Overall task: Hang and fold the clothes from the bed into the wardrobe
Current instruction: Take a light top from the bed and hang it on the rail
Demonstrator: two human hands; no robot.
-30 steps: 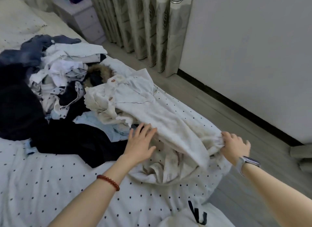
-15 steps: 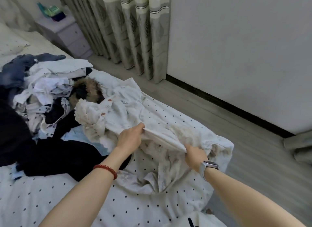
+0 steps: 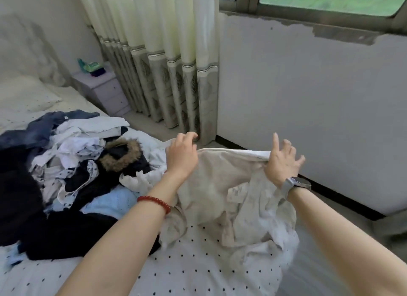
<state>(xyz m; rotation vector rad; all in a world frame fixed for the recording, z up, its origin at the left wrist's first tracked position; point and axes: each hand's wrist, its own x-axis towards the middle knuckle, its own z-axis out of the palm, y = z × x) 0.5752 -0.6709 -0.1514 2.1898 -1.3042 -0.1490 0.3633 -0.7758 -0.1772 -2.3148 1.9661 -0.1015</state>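
A cream-white garment [image 3: 222, 190] hangs lifted above the dotted bed sheet [image 3: 198, 269], stretched between both hands. My left hand [image 3: 181, 156] pinches its upper edge on the left, a red bead bracelet on the wrist. My right hand [image 3: 280, 161], with a grey watch on the wrist, pinches the upper edge on the right, its other fingers spread. The garment's lower part trails crumpled on the bed. A pile of clothes [image 3: 72, 163] lies to the left: dark blue, white and patterned pieces and a black coat with a fur-trimmed hood [image 3: 122, 154].
A pale bedside cabinet [image 3: 103, 90] with green items on top stands at the back left beside long curtains [image 3: 163, 75]. A white wall [image 3: 308, 110] under a window runs along the right. A narrow strip of floor separates bed and wall. No wardrobe is in view.
Both hands took hold of the cream garment's edge and raised it off the bed, spreading it apart. The camera tilted upward, bringing the window into view.
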